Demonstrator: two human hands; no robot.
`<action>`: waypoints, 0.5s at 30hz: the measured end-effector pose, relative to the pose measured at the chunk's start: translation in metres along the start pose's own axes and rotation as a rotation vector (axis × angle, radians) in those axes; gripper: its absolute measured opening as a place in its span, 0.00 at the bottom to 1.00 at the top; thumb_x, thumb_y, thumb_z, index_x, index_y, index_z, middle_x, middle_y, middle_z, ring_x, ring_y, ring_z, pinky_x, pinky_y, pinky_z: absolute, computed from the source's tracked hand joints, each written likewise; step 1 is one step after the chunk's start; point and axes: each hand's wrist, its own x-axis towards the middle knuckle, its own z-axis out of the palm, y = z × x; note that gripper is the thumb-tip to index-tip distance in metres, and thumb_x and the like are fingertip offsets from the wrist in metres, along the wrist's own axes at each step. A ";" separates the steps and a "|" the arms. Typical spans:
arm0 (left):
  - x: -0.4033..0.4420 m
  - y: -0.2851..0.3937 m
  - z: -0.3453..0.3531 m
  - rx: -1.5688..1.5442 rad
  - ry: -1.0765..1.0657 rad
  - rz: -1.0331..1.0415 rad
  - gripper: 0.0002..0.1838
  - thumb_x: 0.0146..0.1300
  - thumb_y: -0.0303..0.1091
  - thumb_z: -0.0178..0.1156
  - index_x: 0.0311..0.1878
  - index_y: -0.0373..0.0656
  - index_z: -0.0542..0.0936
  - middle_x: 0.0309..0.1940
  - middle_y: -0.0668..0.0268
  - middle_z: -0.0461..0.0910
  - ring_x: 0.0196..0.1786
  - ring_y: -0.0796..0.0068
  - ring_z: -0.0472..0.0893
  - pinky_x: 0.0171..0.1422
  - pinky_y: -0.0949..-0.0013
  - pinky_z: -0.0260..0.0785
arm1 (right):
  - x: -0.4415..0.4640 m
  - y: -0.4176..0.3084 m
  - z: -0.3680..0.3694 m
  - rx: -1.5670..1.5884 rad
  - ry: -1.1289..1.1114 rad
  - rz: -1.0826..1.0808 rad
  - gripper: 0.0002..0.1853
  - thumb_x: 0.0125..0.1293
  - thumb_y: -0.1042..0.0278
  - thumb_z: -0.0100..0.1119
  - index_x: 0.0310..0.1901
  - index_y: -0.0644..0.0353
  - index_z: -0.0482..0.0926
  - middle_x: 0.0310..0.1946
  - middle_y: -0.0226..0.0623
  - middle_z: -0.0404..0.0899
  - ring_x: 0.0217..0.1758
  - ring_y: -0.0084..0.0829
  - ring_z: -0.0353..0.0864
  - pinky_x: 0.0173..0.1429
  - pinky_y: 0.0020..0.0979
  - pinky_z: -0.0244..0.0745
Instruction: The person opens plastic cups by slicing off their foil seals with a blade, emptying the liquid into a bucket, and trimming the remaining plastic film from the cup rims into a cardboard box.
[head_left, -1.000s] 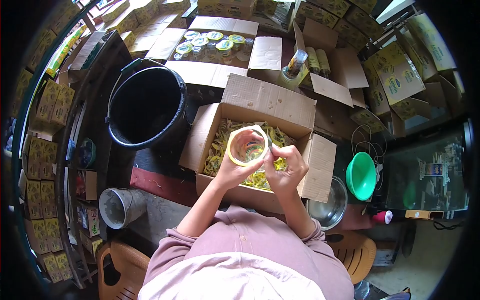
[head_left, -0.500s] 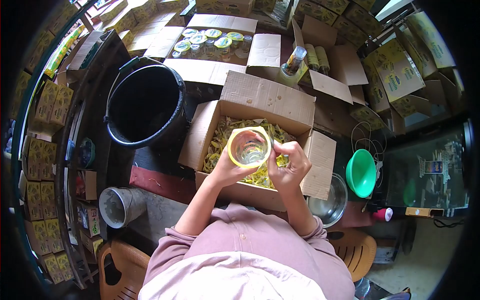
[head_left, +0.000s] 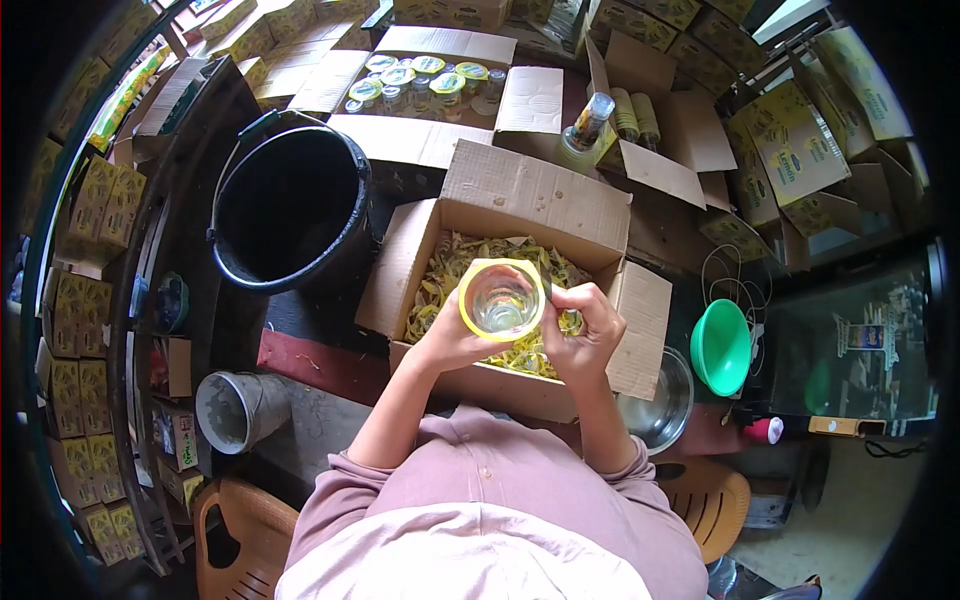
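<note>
My left hand [head_left: 450,338] is wrapped round a clear cup [head_left: 503,308] with a yellow rim, its round mouth facing me. Close at the rim's right side, my right hand [head_left: 584,325] is closed in a pinch on a thin dark blade [head_left: 545,272], which stands along the edge of the cup. How much of the blade lies inside the fingers is hidden. Both hands are above an open cardboard box [head_left: 540,190], in which yellow and clear plastic trimmings [head_left: 445,270] are heaped.
A black bucket [head_left: 228,262] stands left of the box, and a grey bucket [head_left: 215,430] nearer me. Lidded cups [head_left: 447,83] fill a carton behind. A clear bowl [head_left: 683,405] and green basin [head_left: 722,350] sit at right. A bottle-like stack [head_left: 590,120] stands at the back.
The cup has tilted and shifted slightly down and right, its yellow rim now showing as a fuller ring. My right hand has moved a little right with it.
</note>
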 end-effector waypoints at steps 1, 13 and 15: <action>0.000 0.000 0.000 -0.002 -0.021 0.005 0.34 0.40 0.27 0.68 0.53 0.39 0.66 0.47 0.63 0.70 0.52 0.72 0.71 0.59 0.68 0.63 | 0.000 0.000 0.000 -0.001 0.004 0.009 0.09 0.43 0.88 0.60 0.27 0.65 0.76 0.21 0.35 0.75 0.23 0.23 0.75 0.28 0.21 0.68; -0.004 -0.009 -0.003 -0.263 -0.048 -0.113 0.36 0.39 0.26 0.66 0.56 0.42 0.64 0.50 0.64 0.68 0.58 0.72 0.67 0.64 0.65 0.57 | 0.004 0.010 0.003 0.101 -0.037 0.059 0.08 0.45 0.85 0.61 0.29 0.65 0.77 0.22 0.36 0.76 0.23 0.22 0.77 0.27 0.20 0.71; -0.006 -0.017 -0.004 -0.292 -0.017 -0.152 0.38 0.41 0.26 0.64 0.59 0.44 0.61 0.51 0.65 0.67 0.60 0.72 0.65 0.66 0.64 0.54 | 0.003 0.006 0.007 0.182 0.007 0.151 0.07 0.46 0.85 0.61 0.29 0.65 0.77 0.22 0.35 0.76 0.23 0.21 0.78 0.28 0.20 0.72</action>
